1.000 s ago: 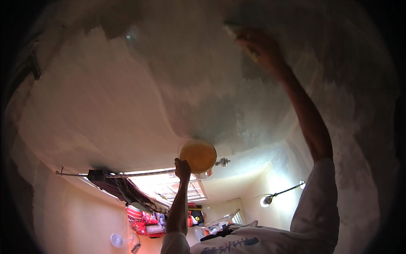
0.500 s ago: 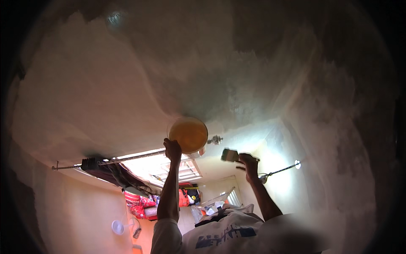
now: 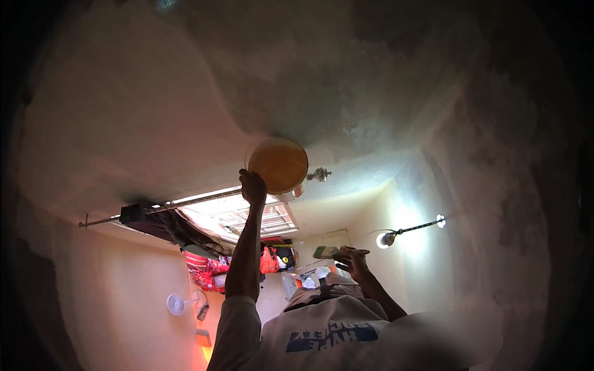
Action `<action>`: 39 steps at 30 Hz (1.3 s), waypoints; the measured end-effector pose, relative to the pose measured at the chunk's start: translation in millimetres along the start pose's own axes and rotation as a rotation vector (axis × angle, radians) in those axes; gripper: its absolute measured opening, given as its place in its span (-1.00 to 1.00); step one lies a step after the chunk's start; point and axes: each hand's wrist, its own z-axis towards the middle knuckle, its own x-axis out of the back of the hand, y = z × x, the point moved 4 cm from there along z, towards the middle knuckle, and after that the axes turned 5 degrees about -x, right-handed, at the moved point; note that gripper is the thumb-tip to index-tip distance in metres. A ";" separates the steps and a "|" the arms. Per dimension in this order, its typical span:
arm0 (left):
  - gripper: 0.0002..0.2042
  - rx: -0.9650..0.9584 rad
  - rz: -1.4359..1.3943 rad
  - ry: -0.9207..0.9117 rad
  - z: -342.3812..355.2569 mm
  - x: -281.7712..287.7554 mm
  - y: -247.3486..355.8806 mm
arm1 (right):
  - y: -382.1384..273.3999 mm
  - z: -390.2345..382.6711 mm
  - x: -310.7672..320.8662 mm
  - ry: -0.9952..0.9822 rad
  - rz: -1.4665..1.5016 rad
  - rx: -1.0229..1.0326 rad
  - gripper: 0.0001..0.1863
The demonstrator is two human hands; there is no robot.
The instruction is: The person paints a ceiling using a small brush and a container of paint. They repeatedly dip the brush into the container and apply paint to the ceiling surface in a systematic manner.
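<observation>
My left hand point(image 3: 252, 185) is raised, closed on the edge of a round, translucent container point(image 3: 278, 164) that looks orange-brown, against the patchy grey-beige ceiling point(image 3: 142, 111). Lower and to the right, my right hand point(image 3: 356, 263) grips a paintbrush point(image 3: 325, 252) with a pale handle and a greenish head, which points left over my white shirt point(image 3: 322, 318). The brush is apart from both the ceiling and the container.
A curtain rod point(image 3: 102, 221) with dark cloth point(image 3: 161, 217) crosses a bright window point(image 3: 247, 217). A lit lamp point(image 3: 385, 240) is on the right wall point(image 3: 482, 260). Red bedding point(image 3: 201, 266), dark bags point(image 3: 284, 258) and a white fan point(image 3: 175, 303) lie beyond.
My right hand has come down from high at the upper right to beside my shoulder, brush still held. The container in my left hand sits higher in the picture.
</observation>
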 end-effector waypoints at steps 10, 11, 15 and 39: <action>-0.60 0.277 -0.117 -0.198 21.6 -22.1 -26.2 | -0.2 10.7 -9.8 0.013 -0.074 -0.017 -0.68; -0.60 0.185 -0.034 -0.133 16.4 -15.9 -15.6 | -0.3 11.0 -11.4 0.010 -0.082 -0.015 -0.70; -0.67 0.030 -0.125 0.047 4.6 -15.6 -15.6 | 9.1 21.0 -13.7 0.036 -0.056 -0.011 -0.66; -0.78 0.036 -0.145 0.068 -7.3 6.3 6.1 | 13.2 67.4 -5.6 -0.186 -0.130 0.117 -0.49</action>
